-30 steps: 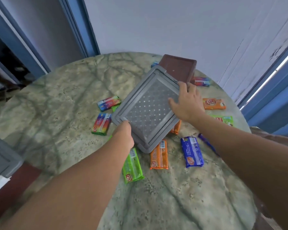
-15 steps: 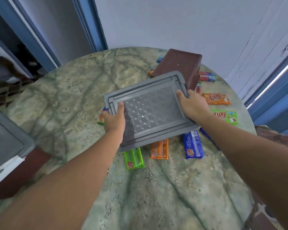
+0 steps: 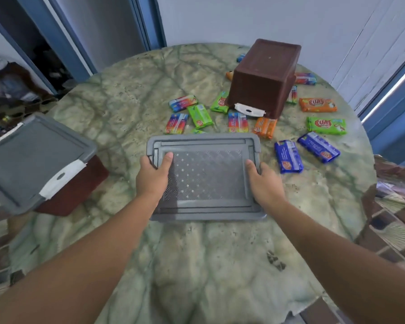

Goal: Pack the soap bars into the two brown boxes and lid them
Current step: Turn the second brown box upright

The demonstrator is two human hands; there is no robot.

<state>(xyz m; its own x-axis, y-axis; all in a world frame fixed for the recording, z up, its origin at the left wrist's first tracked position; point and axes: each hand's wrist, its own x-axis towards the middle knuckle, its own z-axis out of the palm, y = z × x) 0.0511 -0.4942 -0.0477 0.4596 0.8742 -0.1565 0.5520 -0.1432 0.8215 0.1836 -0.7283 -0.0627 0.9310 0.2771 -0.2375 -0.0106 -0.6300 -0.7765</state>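
Note:
A grey lid (image 3: 206,176) lies flat and low over the middle of the table, and both my hands grip it. My left hand (image 3: 153,175) holds its left edge with the thumb on top. My right hand (image 3: 264,181) holds the right edge the same way. One brown box (image 3: 264,76) stands upside down at the back right, a white latch at its lower rim. Several wrapped soap bars lie around it: a green bar (image 3: 199,116), an orange bar (image 3: 318,105), a blue bar (image 3: 288,156). A second brown box (image 3: 77,183) at the left carries a grey lid (image 3: 31,157).
The round marbled table (image 3: 197,265) has bare surface in front of the lid, toward me. A white wall stands behind it, with blue door frames at the back left and right. The table edge curves close past the soap bars on the right.
The lid has come down and toward me, turning from tilted to level and square. The bars it covered beside the upturned box now show. Both hands kept their hold.

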